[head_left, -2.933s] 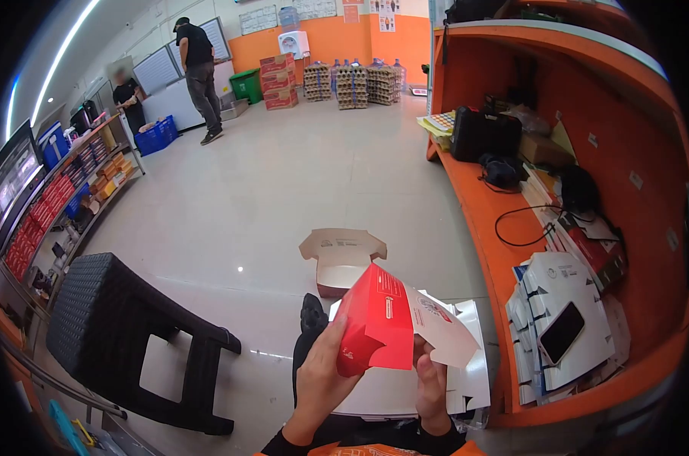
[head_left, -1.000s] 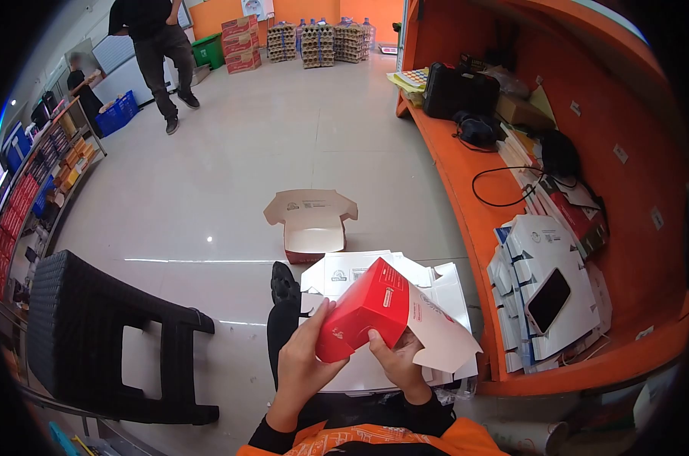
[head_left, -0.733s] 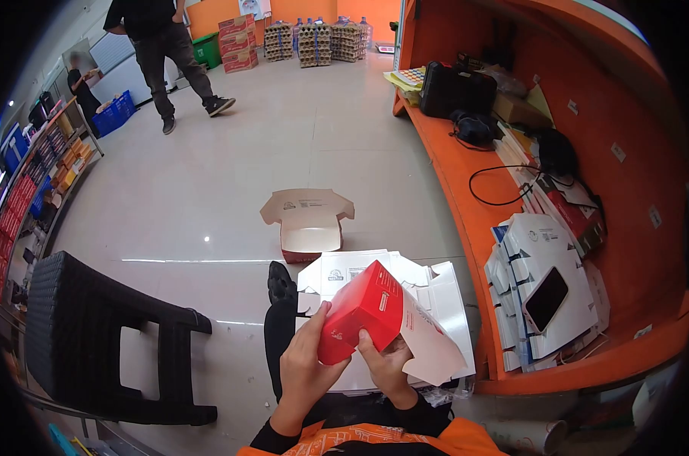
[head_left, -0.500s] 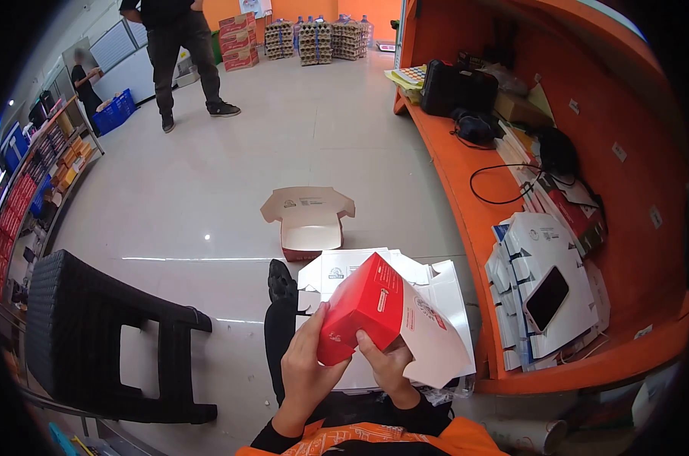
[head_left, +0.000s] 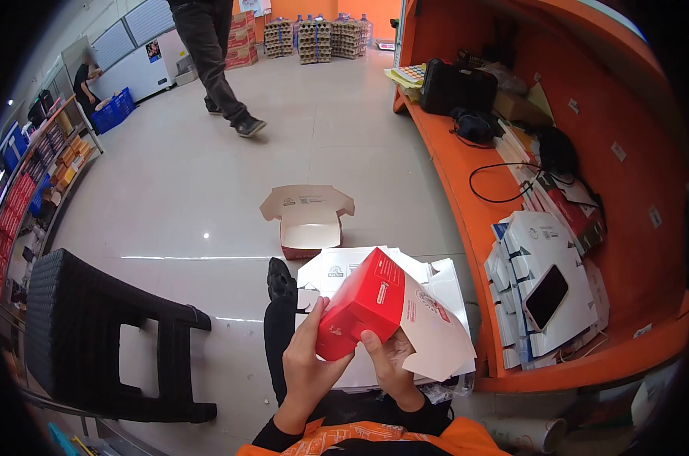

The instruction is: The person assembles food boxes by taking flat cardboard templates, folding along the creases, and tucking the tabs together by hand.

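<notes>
A red carton with a pale open lid flap (head_left: 371, 296) is held tilted above my lap. My left hand (head_left: 306, 365) wraps round its left side. My right hand (head_left: 392, 366) grips the near edge, thumb on the red outer face and fingers partly hidden behind the wall. Beneath the carton lies a stack of flat white cardboard sheets (head_left: 455, 296). On the floor just beyond the stack stands another box (head_left: 312, 234), its lid raised and its pale inside showing.
At left is a black stool (head_left: 116, 334). An orange shelf (head_left: 451, 190) at right holds a phone (head_left: 546, 297), white cardboard blanks, a black case (head_left: 457, 90) and a cable. A person (head_left: 211, 61) walks ahead; another (head_left: 85, 85) stands far left. Egg trays (head_left: 315, 42) are stacked at the back.
The walking person has moved to the right across the floor. Compared with the earliest frame, the view has shifted downward and the red carton is turned slightly. Both hands keep hold of it.
</notes>
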A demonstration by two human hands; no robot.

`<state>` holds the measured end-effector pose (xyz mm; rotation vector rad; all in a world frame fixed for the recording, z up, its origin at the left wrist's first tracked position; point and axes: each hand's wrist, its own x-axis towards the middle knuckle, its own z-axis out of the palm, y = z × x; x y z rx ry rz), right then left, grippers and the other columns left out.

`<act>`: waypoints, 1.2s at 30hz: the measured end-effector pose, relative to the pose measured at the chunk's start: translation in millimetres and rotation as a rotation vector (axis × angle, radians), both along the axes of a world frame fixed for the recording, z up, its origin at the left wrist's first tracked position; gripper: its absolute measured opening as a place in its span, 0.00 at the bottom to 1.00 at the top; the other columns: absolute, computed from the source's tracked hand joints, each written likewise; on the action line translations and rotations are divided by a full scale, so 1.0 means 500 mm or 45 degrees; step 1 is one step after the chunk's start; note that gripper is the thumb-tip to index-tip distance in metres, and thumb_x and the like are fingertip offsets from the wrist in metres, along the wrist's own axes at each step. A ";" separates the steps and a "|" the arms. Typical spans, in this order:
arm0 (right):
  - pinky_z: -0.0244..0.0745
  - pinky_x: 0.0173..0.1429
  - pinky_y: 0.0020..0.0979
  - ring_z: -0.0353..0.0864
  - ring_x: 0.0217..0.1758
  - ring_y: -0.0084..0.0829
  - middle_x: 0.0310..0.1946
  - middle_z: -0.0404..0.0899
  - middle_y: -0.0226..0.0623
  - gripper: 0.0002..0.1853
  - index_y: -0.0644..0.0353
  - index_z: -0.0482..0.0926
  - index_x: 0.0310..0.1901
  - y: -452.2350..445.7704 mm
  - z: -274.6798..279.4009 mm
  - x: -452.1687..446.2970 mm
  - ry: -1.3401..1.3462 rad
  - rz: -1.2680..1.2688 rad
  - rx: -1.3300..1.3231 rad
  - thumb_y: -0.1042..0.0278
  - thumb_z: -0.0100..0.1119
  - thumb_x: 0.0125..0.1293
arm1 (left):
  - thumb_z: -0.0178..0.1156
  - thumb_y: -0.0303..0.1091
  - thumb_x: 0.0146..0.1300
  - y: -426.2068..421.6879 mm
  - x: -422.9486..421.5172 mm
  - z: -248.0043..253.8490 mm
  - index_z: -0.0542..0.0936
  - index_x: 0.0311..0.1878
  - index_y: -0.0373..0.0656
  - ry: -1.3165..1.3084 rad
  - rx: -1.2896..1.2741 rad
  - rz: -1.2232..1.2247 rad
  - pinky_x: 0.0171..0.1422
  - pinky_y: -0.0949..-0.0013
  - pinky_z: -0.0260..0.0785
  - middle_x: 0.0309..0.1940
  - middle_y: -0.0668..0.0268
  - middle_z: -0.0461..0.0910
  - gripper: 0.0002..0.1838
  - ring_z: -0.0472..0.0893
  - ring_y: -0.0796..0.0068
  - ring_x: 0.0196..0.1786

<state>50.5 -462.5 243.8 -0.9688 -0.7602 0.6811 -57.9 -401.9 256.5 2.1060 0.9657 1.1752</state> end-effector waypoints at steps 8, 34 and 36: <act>0.65 0.65 0.33 0.68 0.60 0.29 0.55 0.68 0.40 0.28 0.62 0.59 0.62 -0.009 -0.004 0.016 -0.015 0.132 -0.074 0.74 0.59 0.64 | 0.73 0.27 0.37 -0.003 0.001 0.006 0.65 0.64 0.38 -0.039 0.029 -0.019 0.50 0.65 0.76 0.52 0.53 0.77 0.45 0.80 0.57 0.50; 0.69 0.59 0.30 0.73 0.57 0.27 0.51 0.73 0.38 0.25 0.65 0.64 0.58 0.008 0.013 -0.016 -0.066 -0.114 -0.003 0.72 0.61 0.62 | 0.74 0.31 0.41 -0.008 -0.002 0.034 0.58 0.68 0.34 -0.058 0.027 -0.072 0.53 0.63 0.74 0.55 0.47 0.73 0.50 0.78 0.55 0.54; 0.69 0.59 0.30 0.73 0.56 0.28 0.50 0.73 0.38 0.25 0.65 0.64 0.58 0.014 0.015 -0.016 -0.133 -0.155 -0.010 0.72 0.62 0.62 | 0.74 0.31 0.42 0.000 0.002 0.031 0.58 0.68 0.34 -0.027 0.099 -0.047 0.48 0.64 0.76 0.52 0.49 0.76 0.49 0.80 0.55 0.50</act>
